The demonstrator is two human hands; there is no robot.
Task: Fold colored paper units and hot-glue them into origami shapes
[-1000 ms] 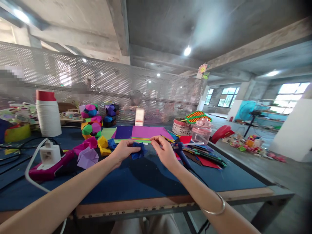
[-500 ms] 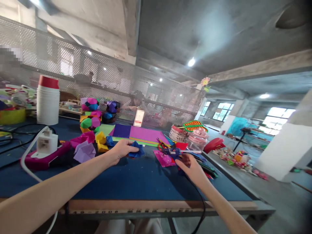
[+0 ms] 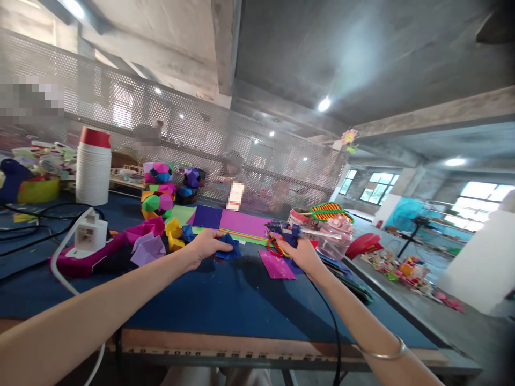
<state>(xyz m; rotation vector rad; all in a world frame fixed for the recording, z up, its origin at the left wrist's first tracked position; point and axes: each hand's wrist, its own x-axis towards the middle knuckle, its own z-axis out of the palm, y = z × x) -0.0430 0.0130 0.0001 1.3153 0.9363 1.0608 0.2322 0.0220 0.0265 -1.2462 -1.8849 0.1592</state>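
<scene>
Between the thumb and fingers of my left hand [image 3: 205,249] is a folded blue paper piece [image 3: 229,247], held over the middle of the table. My right hand [image 3: 303,256] is wrapped round the handle of a blue hot glue gun [image 3: 286,229], raised off the table, its nozzle to the left and a clear glue stick [image 3: 322,234] sticking out to the right. A black cord [image 3: 332,316] hangs from it over the front edge. Below the gun lies a magenta paper square [image 3: 277,265], with red-handled scissors [image 3: 275,246] behind it.
Left of my left hand are yellow [image 3: 174,235] and lilac folded papers [image 3: 148,250], and a magenta power strip [image 3: 86,256]. Behind stand paper balls [image 3: 157,205], stacked cups [image 3: 93,169] and coloured sheets [image 3: 245,222]. A pink-lidded jar [image 3: 335,241] stands at right.
My right hand has closed round the glue gun and lifted it off the magenta square. My left hand keeps the blue paper in nearly the same place. The view has shifted slightly.
</scene>
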